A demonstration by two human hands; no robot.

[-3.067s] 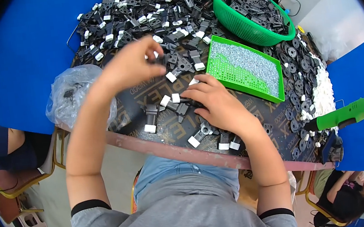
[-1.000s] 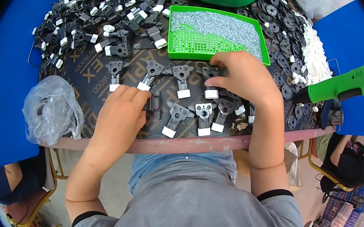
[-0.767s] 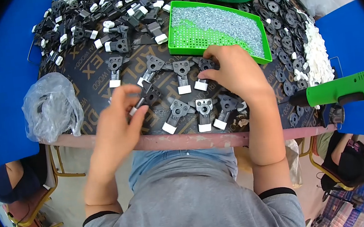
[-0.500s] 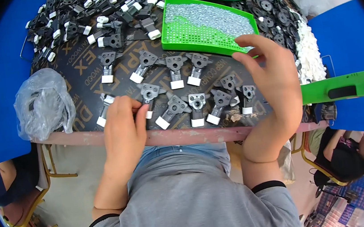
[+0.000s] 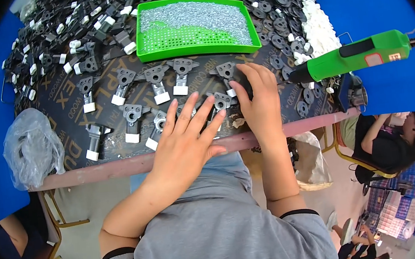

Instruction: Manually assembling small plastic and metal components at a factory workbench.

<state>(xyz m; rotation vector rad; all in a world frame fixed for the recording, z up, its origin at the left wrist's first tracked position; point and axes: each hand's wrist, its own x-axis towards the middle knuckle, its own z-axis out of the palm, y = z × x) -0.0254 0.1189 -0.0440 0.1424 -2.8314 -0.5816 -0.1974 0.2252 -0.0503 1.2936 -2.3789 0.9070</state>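
My left hand (image 5: 183,137) lies palm down with its fingers spread over the front row of black plastic brackets, partly hiding several of them. Beyond those fingertips shows a bracket (image 5: 221,101). My right hand (image 5: 264,97) has thumb and index finger at the right side of a black bracket with a white end (image 5: 224,70), seemingly pinching it. More such brackets stand in two loose rows, among them a back-row one (image 5: 155,76) and a front-row one (image 5: 133,116). Their white ends mostly point toward me.
Behind the rows sits a green tray (image 5: 199,52) of small silver screws. A green powered screwdriver (image 5: 357,55) extends in from the right. Heaped around are black parts (image 5: 68,27), black discs (image 5: 277,19) and white pieces (image 5: 321,24). A plastic bag (image 5: 33,149) lies front left.
The view has shifted and turned. My left hand has left a left-side bracket and spread out farther right. My right hand has come down to a bracket standing beside the back row.
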